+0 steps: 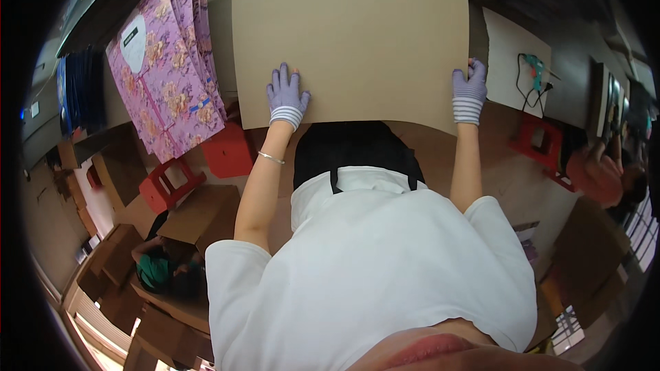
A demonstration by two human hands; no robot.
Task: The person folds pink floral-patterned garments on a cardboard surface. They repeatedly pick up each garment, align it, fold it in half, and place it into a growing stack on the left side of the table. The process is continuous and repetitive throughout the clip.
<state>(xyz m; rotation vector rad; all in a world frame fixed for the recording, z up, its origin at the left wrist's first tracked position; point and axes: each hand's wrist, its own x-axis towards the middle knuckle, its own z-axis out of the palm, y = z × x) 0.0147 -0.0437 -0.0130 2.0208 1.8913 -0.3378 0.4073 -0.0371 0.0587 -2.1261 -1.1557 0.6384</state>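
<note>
At the left, a fanned stack of flowered sheets [168,82] is laid on the worktop [220,34], apparently so that it can be reached without being covered. The gloved left hand [283,96] is placed palm down near the cardboard sheet's lower left corner, its fingers spread and closed on nothing — the sheet seems to be steadied by that pressure. The cardboard sheet [357,48] lies straight ahead of the body, its near edge jutting toward the lap. Its right edge is gripped between the thumb and curled fingers of the gloved right hand [469,86], probably for control of that side; the fingertips are partly hidden. Farther right, a teal corded tool [533,69] is rested on a white board [502,41].

The cardboard is plain tan, broad and smooth, with its near edge bowed — partly, perhaps, by the lens.
</note>
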